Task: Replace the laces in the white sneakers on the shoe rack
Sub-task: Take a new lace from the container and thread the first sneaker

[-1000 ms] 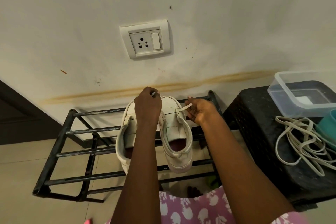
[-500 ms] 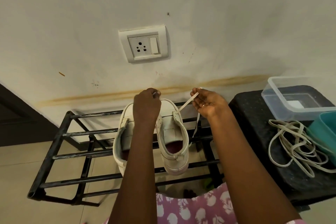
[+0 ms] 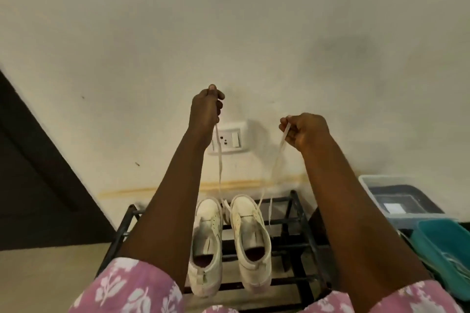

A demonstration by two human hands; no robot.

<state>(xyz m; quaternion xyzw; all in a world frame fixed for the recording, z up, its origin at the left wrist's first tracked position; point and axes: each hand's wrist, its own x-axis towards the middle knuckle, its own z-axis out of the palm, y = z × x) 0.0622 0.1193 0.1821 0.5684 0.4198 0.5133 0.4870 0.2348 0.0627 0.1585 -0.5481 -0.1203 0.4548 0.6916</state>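
- One pale wall (image 3: pixel 254 20), matt and scuffed with a yellowish stain band low down, backs everything.
- Against it stands the rack (image 3: pixel 300 221), made of thin black metal bars with open gaps between them. It keeps the shoes off the floor and within reach.
- Both sneakers (image 3: pixel 206 244) sit side by side on the rack, toes to the wall and heels toward the person. They are off-white, smooth and a little grubby, with dark red linings. The openings face up, which suits threading from above.
- At the right edge sit a teal bin (image 3: pixel 447 256) and, beyond it, a clear tub (image 3: pixel 396 201), both hard plastic with rounded corners. Pale cords show in the bin, possibly spare laces.
- The left hand (image 3: pixel 204 109) is held high in front of the wall, and the right hand (image 3: pixel 305 132) a little lower and well apart from it.
- A white socket (image 3: pixel 229 138), a flat rectangular plate, shows between the forearms.
- The lace (image 3: pixel 277 160) is a flat, thin, cream ribbon. It runs up in two strands from the toe end of the sneaker on the right, and probably passes through its lowest eyelets.
- Each hand's fingers (image 3: pixel 216 95) are clenched on one strand, pinching it near its end. Holding both ends up likely draws the lace through and evens the two lengths.
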